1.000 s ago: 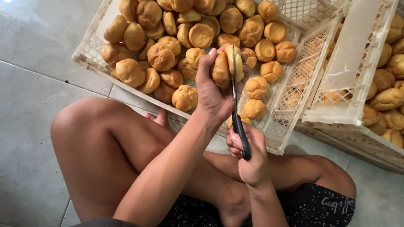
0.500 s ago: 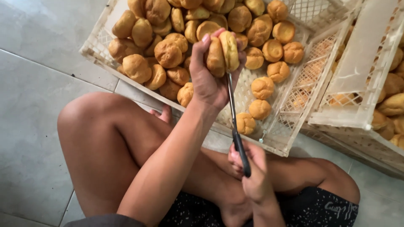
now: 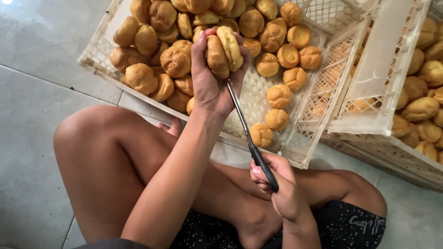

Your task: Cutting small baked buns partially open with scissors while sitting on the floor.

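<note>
left hand (image 3: 210, 87) grip closed round split puff (image 3: 223, 50); right hand (image 3: 277, 184) clasps scissors (image 3: 251, 143).

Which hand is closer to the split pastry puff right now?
Left. The left hand holds the split puff in its fingers above the crate. The right hand is lower, near the lap, gripping the black handle of the scissors, whose blades reach up to the puff.

Bare mesh floor shows in the right half of the near crate (image 3: 302, 131), between scattered puffs (image 3: 277, 119); its left half is heaped with pastries (image 3: 152, 60); a tilted crate (image 3: 378, 69) blocks the right; tiled floor (image 3: 37, 115) lies open leftward.
</note>
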